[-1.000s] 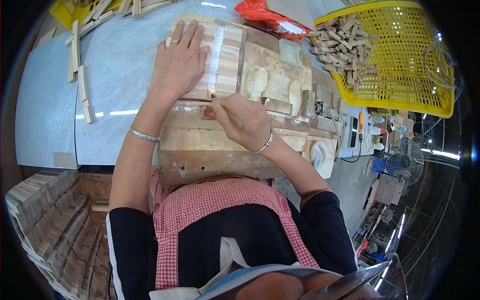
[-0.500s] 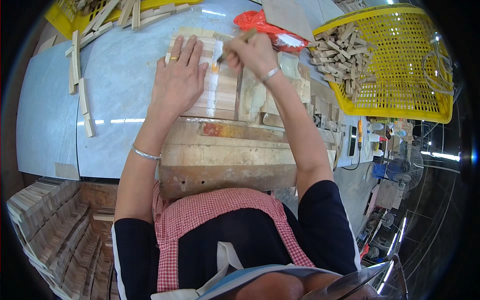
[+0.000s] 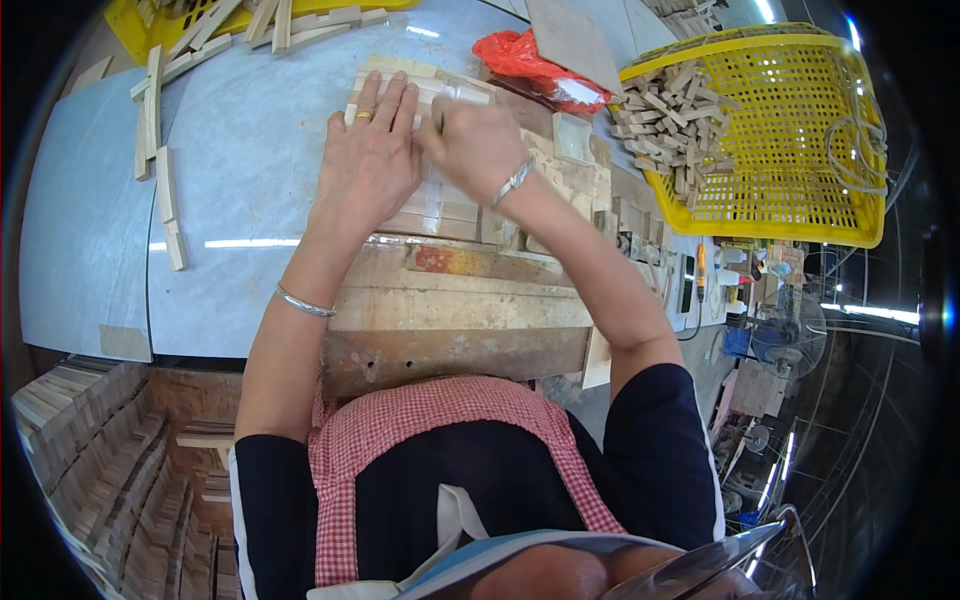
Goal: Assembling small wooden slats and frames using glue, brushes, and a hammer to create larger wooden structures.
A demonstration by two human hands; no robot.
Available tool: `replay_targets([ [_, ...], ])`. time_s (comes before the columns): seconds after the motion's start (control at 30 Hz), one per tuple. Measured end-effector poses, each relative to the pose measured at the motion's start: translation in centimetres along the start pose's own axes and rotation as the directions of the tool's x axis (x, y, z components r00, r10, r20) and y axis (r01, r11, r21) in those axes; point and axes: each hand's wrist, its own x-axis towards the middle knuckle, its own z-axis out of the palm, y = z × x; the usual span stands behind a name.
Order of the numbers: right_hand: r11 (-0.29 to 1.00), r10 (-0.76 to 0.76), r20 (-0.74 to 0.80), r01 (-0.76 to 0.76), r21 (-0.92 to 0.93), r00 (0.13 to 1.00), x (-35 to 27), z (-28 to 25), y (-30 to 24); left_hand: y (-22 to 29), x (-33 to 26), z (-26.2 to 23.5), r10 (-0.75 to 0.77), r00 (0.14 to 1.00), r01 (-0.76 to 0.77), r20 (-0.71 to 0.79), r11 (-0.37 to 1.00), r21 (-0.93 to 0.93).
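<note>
My left hand point(image 3: 372, 150) lies flat with fingers stretched over a row of pale wooden strips point(image 3: 440, 222) set side by side on the bench. Close against its fingers, my right hand point(image 3: 478, 145) is closed and slightly blurred above the same strips. The tan-handled tool in it, which looks like a small brush in the earlier frame, is now hidden by the fist. A shiny whitish band point(image 3: 433, 205) runs across the strips below the hands. Nearest me is a worn wooden work board point(image 3: 450, 310).
At the right stands a yellow plastic basket point(image 3: 790, 130) with many short wood pieces point(image 3: 675, 120). A red plastic bag point(image 3: 510, 62) lies under a flat board point(image 3: 570, 45). Loose wooden sticks point(image 3: 168, 195) lie at the left, and stacked strips point(image 3: 80, 420) fill the lower left.
My right hand has moved left and down, close to my left fingers, and the tool's handle and tip have gone out of sight. My left hand stays flat on the strips.
</note>
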Motion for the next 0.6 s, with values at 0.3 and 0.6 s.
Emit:
replay_targets([
  [0.3,0.954,0.211,0.091,-0.225,0.198,0.973,3.6,-1.9,2.4,0.3,-0.1,0.0,-0.012,0.999,0.01,-0.034,0.999,-0.047],
  [0.6,0.99,0.112,-0.003,-0.111,0.088,0.994,-0.9,-0.1,-1.0,0.0,-0.1,0.3,-0.009,0.999,0.009,-0.032,1.0,-0.025],
])
